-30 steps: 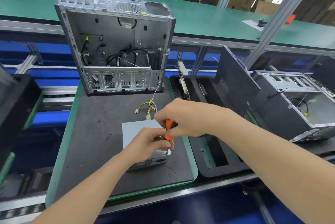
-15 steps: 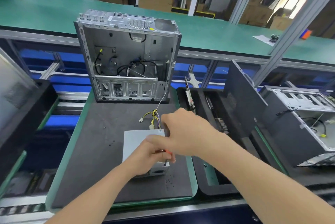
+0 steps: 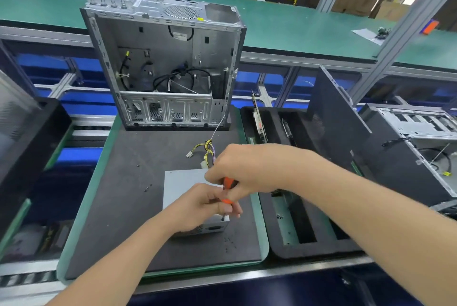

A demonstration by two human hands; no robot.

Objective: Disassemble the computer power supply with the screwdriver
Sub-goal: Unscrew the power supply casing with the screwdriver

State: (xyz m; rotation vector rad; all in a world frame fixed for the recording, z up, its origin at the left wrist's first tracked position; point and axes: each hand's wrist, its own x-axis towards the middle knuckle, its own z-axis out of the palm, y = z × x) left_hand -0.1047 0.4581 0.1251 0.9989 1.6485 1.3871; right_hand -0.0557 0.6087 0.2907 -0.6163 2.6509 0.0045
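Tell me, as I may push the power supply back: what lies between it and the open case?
Head view: a yellow cable bundle with white connectors, lying on the dark mat.

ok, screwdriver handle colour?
The screwdriver handle is orange, clearest in the head view, the only one.

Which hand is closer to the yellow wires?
Right. The right hand is just beside the yellow wires, gripping the screwdriver; the left hand is nearer the person, over the power supply.
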